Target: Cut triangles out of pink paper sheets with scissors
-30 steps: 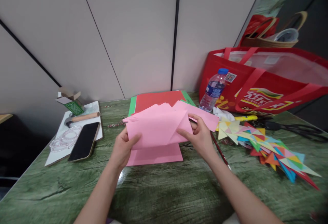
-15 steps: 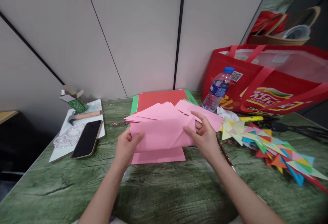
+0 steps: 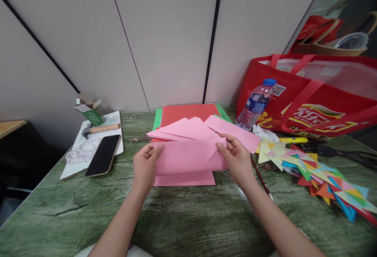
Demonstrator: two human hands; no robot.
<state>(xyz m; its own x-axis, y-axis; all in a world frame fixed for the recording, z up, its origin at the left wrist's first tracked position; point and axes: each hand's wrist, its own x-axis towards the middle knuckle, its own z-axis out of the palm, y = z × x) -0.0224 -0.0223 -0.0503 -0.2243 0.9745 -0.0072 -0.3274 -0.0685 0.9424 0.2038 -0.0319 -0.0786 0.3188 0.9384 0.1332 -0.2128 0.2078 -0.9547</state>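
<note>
Folded pink paper sheet, likely light, flexible and easily creased, best held by its ends, is pinched at either end by a bare left hand and right hand over a green wood-grain tabletop; fanned pink paper pieces lie beyond.

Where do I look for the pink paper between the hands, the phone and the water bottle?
Pink paper (image 3: 191, 156), head view: middle of the held sheet.
Phone (image 3: 103, 155), head view: its dark screen.
Water bottle (image 3: 256, 104), head view: its blue label.
</note>
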